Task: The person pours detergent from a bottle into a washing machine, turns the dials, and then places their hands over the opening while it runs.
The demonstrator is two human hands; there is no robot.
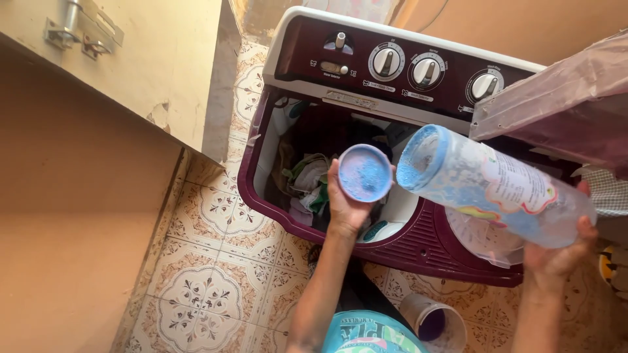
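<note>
Nearest me, a small cup (439,325) with a dark purple inside stood on the tiled floor (203,287), just beside the washer's near edge. Above it, my left hand (347,202) kept a closed grip around a blue cap (365,172), held level and filled with pale blue powder, right over the open tub (327,176) where clothes (307,180) lay heaped. My right hand (556,252) was wrapped from below around a clear jar (494,186), tipped on its side with its powder-crusted mouth pointing left, close to the cap but apart from it.

I judged the jar the main risk: lying so flat with no lid, any further tilt could send powder past the cap, onto the washer's maroon rim (418,242) or the floor. The cap looked full to its brim, so a small wobble of the left wrist could spill it early. The knobs (425,70) at the far side sat well apart from both hands.
</note>
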